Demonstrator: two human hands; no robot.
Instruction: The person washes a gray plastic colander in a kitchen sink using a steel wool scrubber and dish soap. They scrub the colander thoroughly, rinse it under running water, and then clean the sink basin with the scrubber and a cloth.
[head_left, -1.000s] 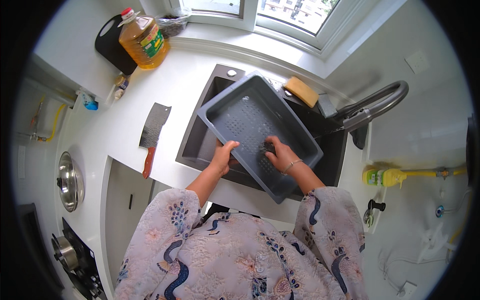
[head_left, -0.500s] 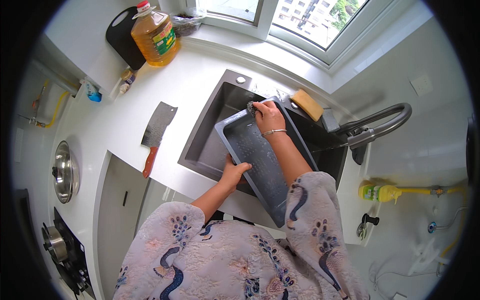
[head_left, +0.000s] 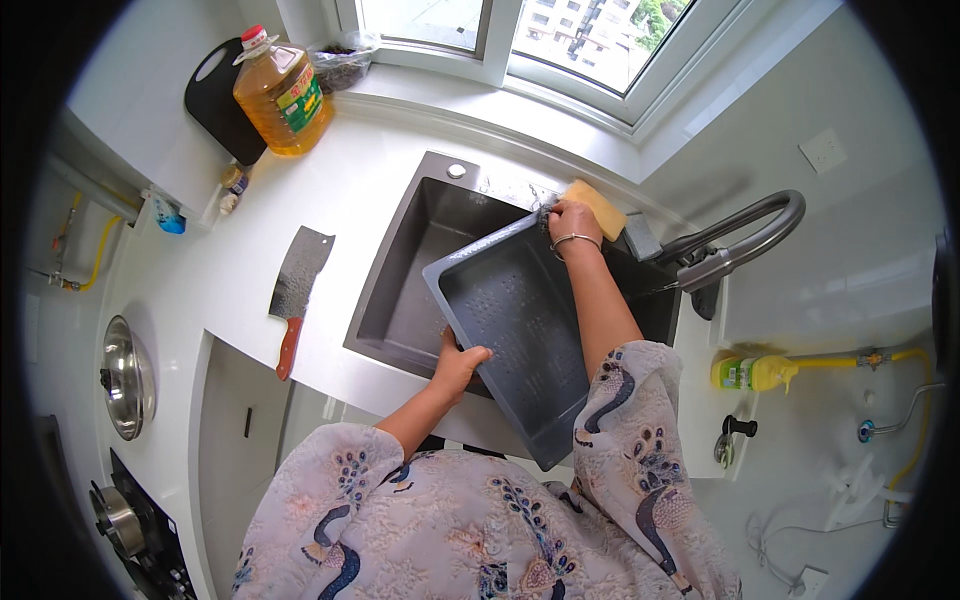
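A grey rectangular tray (head_left: 510,310) with a dotted bottom is held at a slant over the dark sink (head_left: 395,275). My left hand (head_left: 460,368) grips its left rim, the thumb over the edge and the other fingers mostly hidden beneath. At the tray's far end, my right hand (head_left: 575,220) is closed on a dark, wiry scrubber, likely steel wool (head_left: 546,212), pressed against the far rim. Most of the scrubber is covered by the fingers. A bracelet circles the right wrist.
Behind my right hand lie a yellow sponge (head_left: 598,208) and a grey block (head_left: 642,238). The tap (head_left: 735,255) arches over the sink's right side. A cleaver (head_left: 298,290) rests on the counter at left. An oil jug (head_left: 285,100) and black cutting board (head_left: 215,110) stand farther back.
My right hand and the scrubber have moved right along the tray's far end to its corner. The tray has tipped, its inside showing wider. My left hand keeps its grip.
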